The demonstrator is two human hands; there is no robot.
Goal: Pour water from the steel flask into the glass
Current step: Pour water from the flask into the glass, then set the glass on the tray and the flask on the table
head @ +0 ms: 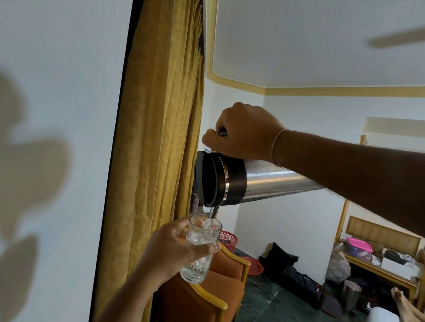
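Note:
The steel flask, with a black top, lies almost level in the air at mid frame. My right hand grips its handle from above. A thin stream of water falls from the spout at the flask's lower left into a clear glass right beneath it. My left hand is wrapped around the glass and holds it upright. Water fills the lower part of the glass.
A white wall fills the left side, with a gold curtain just behind the glass. Below stands an orange armchair. Bags, a red basket, a steel bin and a cluttered wooden table sit on the green floor. Another person's foot rests at right.

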